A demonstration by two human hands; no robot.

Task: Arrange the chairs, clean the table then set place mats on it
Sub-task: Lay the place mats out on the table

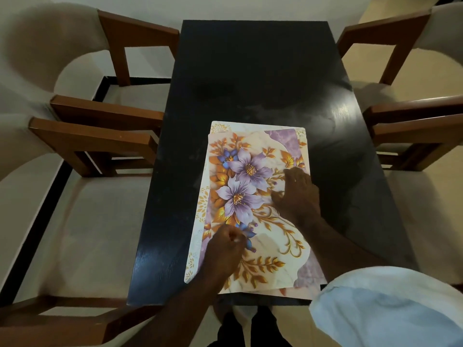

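Brown wooden frames and cream padding make up four chairs, two on each side of the table. On the left stand the near left chair (85, 144) and the far left chair (136, 31), their arms drawn up to the table edge. A black band (105, 83) runs along the pale floor (368, 66) beneath them.

The one table (250, 71) is black and glossy, with dull smears across its top. A stack of floral place mats (250, 171) lies on its near half. Offset edges show at least two; the exact count cannot be told.

The left hand (225, 244) rests on the stack's left side, fingers curled; whether they pinch a mat I cannot tell. The right hand (299, 194) presses the top mat with fingers spread flat, a pale blue sleeve (388, 309) behind it.

On the right stand the far right chair (385, 28) and the near right chair (413, 126).
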